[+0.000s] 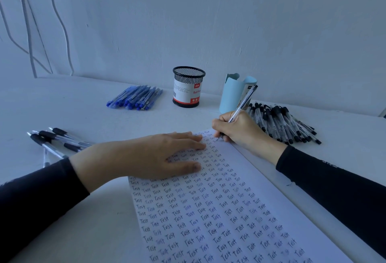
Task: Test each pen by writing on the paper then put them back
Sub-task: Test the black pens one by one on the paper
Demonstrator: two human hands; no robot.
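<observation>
A white sheet of paper (257, 183) covered with rows of the handwritten word "Test" lies on the white table. My left hand (146, 156) lies flat on the sheet's upper left part, fingers straight. My right hand (240, 129) grips a clear pen with a black cap end (243, 101), its tip touching the paper near the top edge. A heap of black-capped pens (284, 124) lies just right of that hand. Blue pens (135, 97) are piled at the back left. A few dark-grip pens (54, 139) lie at the left, beside my left forearm.
A black mesh pen cup (188, 87) with a white and red label stands at the back centre. A light blue holder (234, 95) stands right of it, behind my right hand. The wall runs close behind the table, with cables (62, 26) hanging at the far left.
</observation>
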